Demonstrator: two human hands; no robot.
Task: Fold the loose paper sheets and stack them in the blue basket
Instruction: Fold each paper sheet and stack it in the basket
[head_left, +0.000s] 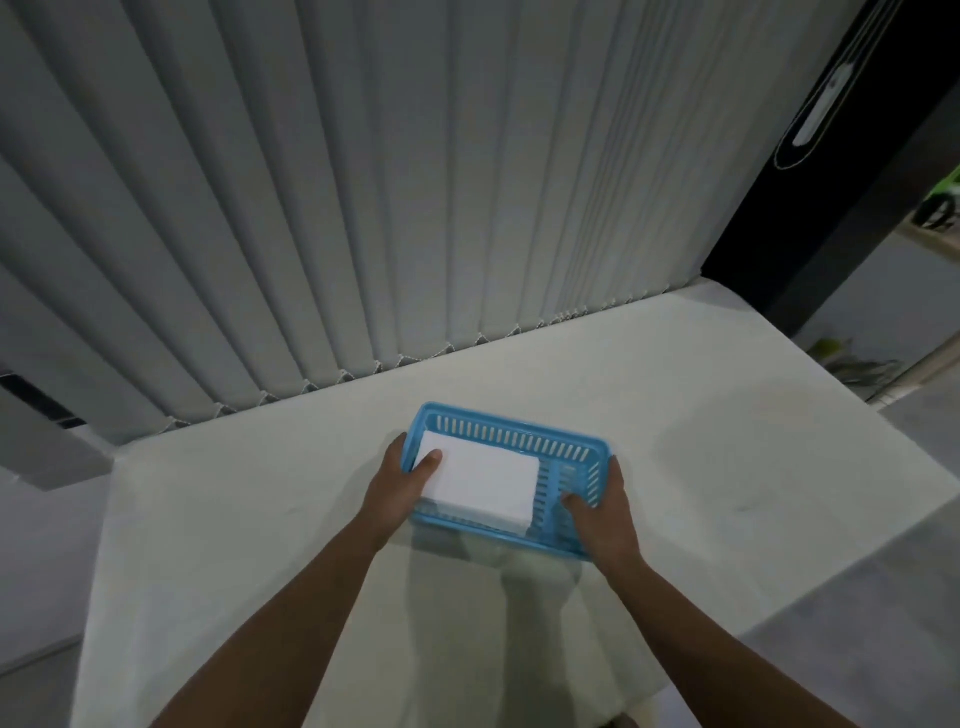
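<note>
Grey vertical blinds (363, 182) hang behind the white table (675, 415). Near its middle, both hands grasp the blue basket (519, 434): left hand (397, 491) and right hand (605, 512) at opposite ends, the left thumb on the folded paper stack (483, 483) inside.

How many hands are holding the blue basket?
2. The left hand grips the blue basket at its left end, thumb on the folded paper stack; the right hand grips its right end.

A white cloth (675, 426) is covering the table, grey vertical blinds (363, 182) are hanging behind its far edge, a dark panel (831, 208) carrying a white remote-like device (826, 104) is standing at the right, and something green (948, 187) is showing beyond it.
</note>
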